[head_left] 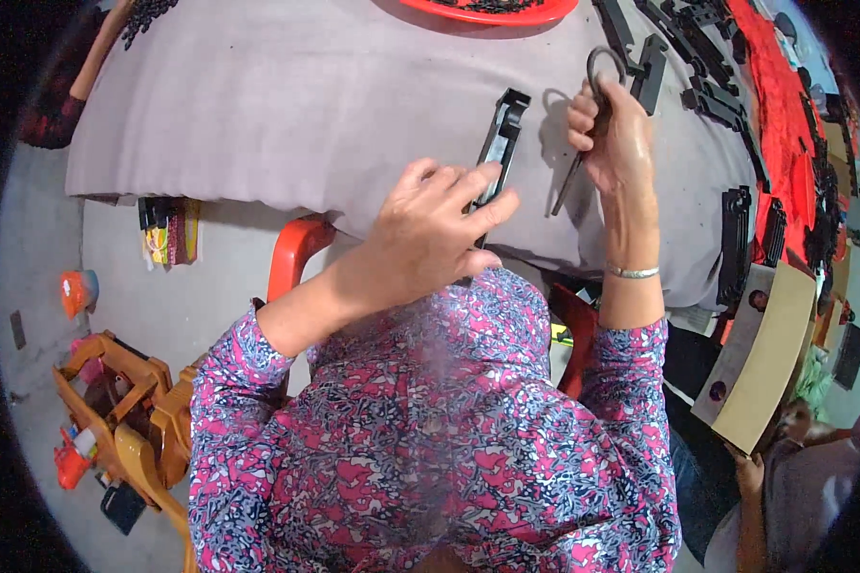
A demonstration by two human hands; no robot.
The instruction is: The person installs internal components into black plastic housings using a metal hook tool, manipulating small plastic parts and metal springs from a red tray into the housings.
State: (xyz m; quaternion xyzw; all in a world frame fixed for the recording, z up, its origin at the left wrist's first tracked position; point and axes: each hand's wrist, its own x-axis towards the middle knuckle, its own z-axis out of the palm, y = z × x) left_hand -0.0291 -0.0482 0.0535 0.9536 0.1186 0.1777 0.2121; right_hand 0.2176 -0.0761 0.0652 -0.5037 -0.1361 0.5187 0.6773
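Observation:
My left hand (430, 234) grips a long black plastic part (500, 134), holding it tilted over the grey cloth-covered table (287, 105). My right hand (613, 134) is closed around a pair of dark scissors (592, 105), with the loop handle above my fingers and the blades pointing down-left toward the table. The scissors' tips sit a short way right of the black part, not touching it. A silver bangle (633, 272) circles my right wrist.
Several black plastic parts (707, 57) lie at the table's far right, with a stack (736, 244) by its right edge. A red tray (487, 11) sits at the far edge. An orange chair arm (291, 253) is below the table; another person (784, 477) sits lower right; toys (115, 401) lie on the floor.

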